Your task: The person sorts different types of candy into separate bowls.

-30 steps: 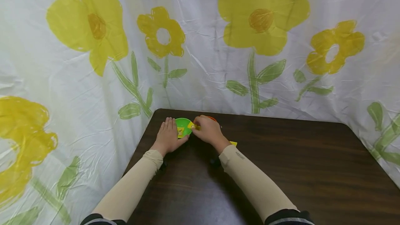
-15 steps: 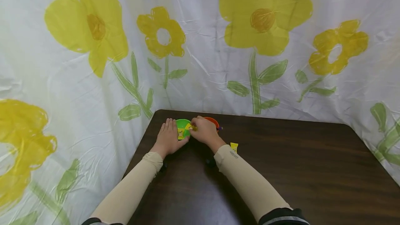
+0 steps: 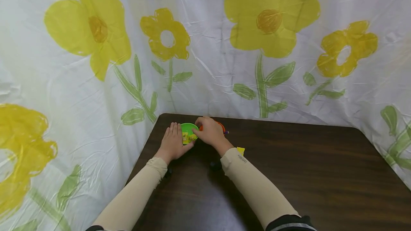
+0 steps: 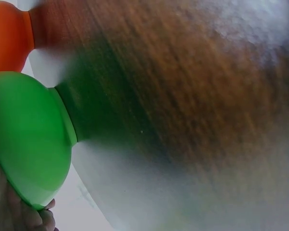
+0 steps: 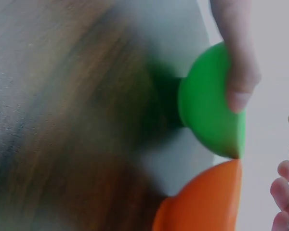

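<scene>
In the head view, my left hand (image 3: 172, 141) lies along the left side of a green bowl (image 3: 188, 127). Its fingers are straight and its thumb rests along the bowl's near side. Two small yellow packets (image 3: 192, 137) lie inside that bowl. Just above its right side is my right hand (image 3: 210, 132), thumb and fingers spread apart with nothing visible between them. Loose right fingertips (image 5: 281, 191) appear over the bowls in the right wrist view. An orange bowl (image 5: 202, 202), partly hidden by the right hand in the head view, stands directly beside the green one.
A yellow packet (image 3: 240, 150) lies on the dark wooden table (image 3: 289, 159) by the right sleeve. A small purple thing (image 3: 226, 132) shows at the orange bowl's right edge. A white curtain (image 3: 208, 81) with yellow flowers hangs behind the table.
My right hand has let go of a yellow packet, which now lies in the green bowl. Its fingers have spread apart. My left hand has stayed at the bowl.
</scene>
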{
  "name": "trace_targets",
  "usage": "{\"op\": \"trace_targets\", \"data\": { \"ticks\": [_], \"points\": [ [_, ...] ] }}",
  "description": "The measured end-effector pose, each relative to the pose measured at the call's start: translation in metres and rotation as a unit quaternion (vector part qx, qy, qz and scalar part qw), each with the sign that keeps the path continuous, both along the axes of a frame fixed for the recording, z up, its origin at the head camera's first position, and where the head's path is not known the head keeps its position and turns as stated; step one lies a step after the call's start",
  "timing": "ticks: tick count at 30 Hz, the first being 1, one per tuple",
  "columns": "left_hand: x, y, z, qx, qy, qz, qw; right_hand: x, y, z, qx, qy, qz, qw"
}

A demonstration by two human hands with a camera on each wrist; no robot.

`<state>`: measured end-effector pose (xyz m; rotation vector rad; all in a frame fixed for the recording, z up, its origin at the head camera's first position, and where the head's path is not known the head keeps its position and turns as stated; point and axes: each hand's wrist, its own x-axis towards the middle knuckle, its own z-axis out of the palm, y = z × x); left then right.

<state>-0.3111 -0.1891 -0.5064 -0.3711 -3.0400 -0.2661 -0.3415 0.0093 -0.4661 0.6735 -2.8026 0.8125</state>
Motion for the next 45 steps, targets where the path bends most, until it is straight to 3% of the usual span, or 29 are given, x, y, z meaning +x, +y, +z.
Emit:
{"op": "trace_targets", "data": {
  "ticks": [5,12,26,33,40,45],
  "points": [
    [0.000,0.000,0.001,-0.005,0.006,0.001,1.0000,0.002,0.008,0.012,-0.001,0.007,-0.008,0.9999],
    [0.000,-0.001,0.001,-0.006,0.003,0.002,1.0000,0.009,0.031,0.015,0.004,0.020,0.005,0.9998],
    [-0.002,0.000,-0.001,-0.014,-0.011,0.001,0.9998,0.043,0.088,0.037,0.036,0.019,0.057,0.9975],
    [-0.003,-0.001,-0.004,-0.016,-0.012,0.003,0.9998,0.054,0.113,0.033,0.042,0.014,0.096,0.9944],
    [-0.002,0.000,-0.004,-0.008,-0.012,0.003,0.9999,0.069,0.129,0.021,0.085,-0.011,0.171,0.9816],
    [-0.003,0.000,-0.003,-0.008,-0.005,0.002,1.0000,0.072,0.140,0.012,0.101,-0.019,0.177,0.9789]
  ]
}}
